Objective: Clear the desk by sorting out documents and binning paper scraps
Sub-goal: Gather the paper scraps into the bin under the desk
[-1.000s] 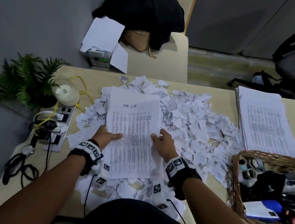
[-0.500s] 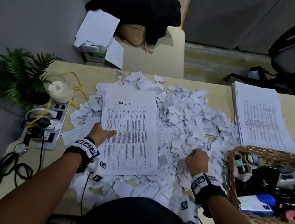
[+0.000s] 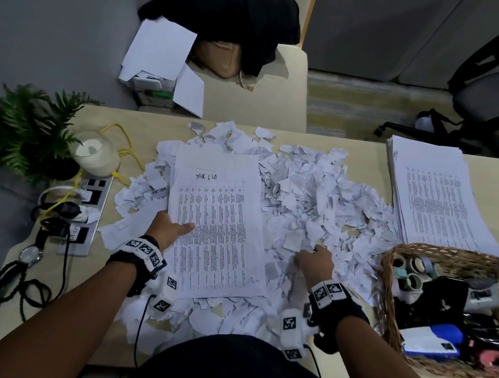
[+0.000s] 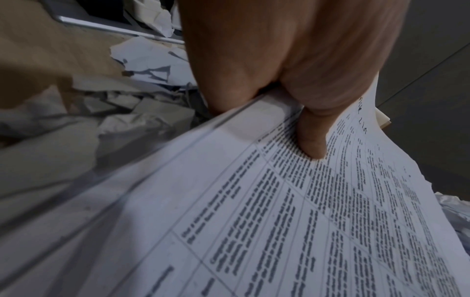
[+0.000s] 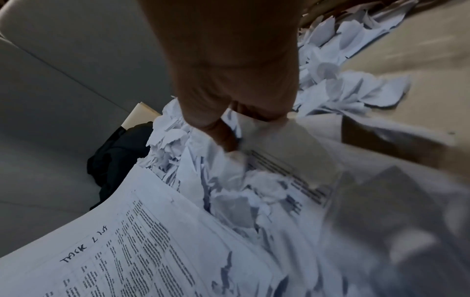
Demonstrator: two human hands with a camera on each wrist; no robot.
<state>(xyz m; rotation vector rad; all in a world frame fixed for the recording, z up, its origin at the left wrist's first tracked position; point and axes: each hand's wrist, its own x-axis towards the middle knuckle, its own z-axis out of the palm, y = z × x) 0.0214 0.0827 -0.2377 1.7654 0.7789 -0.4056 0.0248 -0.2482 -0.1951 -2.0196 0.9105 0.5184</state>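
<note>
The fingers of the left hand (image 3: 168, 229) were clamped on the left edge of a bundle of printed documents (image 3: 218, 229), with the thumb (image 4: 314, 138) pressed on the top page and the other fingers hidden under the bundle. This bundle, with handwritten words above its table, lay on top of the heap of torn paper scraps (image 3: 315, 200) in the middle of the desk (image 3: 360, 148). The right hand (image 3: 315, 261) was sunk in the scraps just beside the bundle. Its thumb and fingers were pinching the edge of another printed sheet (image 5: 292, 170) that was half buried in the heap. A second stack of printed papers (image 3: 437, 200) rested at the right far corner of the desk, just behind a wicker basket (image 3: 388, 298) with tape rolls and other small things. On the left side stood a green plant (image 3: 20, 130), near a power strip (image 3: 89, 211).
</note>
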